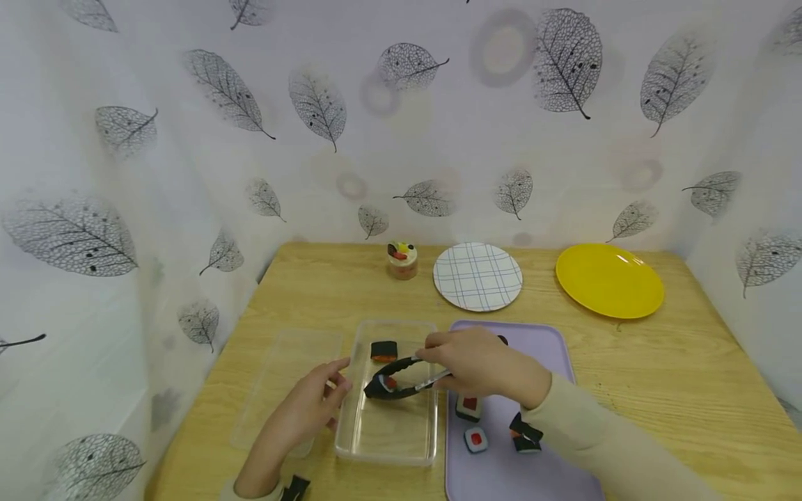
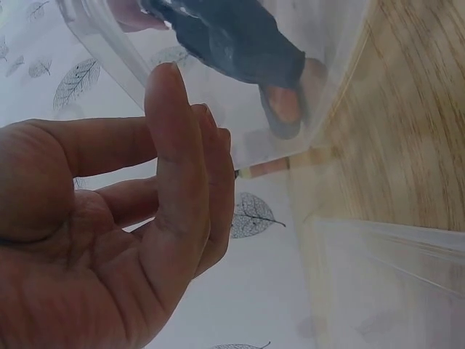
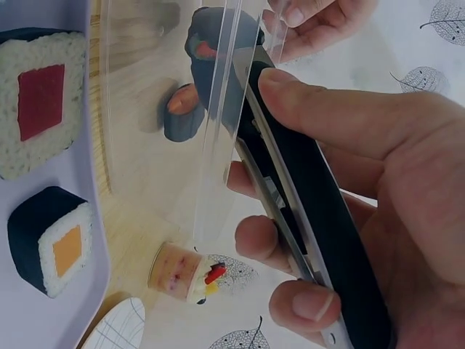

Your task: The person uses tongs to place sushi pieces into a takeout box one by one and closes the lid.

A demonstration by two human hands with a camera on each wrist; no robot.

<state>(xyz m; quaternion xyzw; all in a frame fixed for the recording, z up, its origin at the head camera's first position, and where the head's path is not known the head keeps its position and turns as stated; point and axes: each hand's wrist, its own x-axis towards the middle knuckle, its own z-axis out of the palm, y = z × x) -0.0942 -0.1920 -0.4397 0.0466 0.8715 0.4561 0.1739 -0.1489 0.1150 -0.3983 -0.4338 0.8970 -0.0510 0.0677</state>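
Observation:
My right hand (image 1: 481, 362) grips a pair of tongs (image 3: 312, 196) with black arms and metal edges. Their black tips reach into a clear plastic container (image 1: 386, 459) and hold a dark-wrapped sushi piece (image 1: 390, 383) low inside it. Another sushi piece (image 1: 384, 351), black-banded with orange filling, lies toward the container's far end. At the container's left wall is my left hand (image 1: 310, 403), fingers loosely bent with their tips right at the rim. In the left wrist view that hand's palm (image 2: 94, 254) shows, with nothing held in it.
A clear lid (image 1: 276, 376) lies left of the container. To the right, a lilac tray (image 1: 501, 480) bears several sushi pieces, including a small roll (image 1: 476, 440). Along the back stand a dessert cup (image 1: 402, 268), a white checked plate (image 1: 477, 277) and a yellow plate (image 1: 609, 280).

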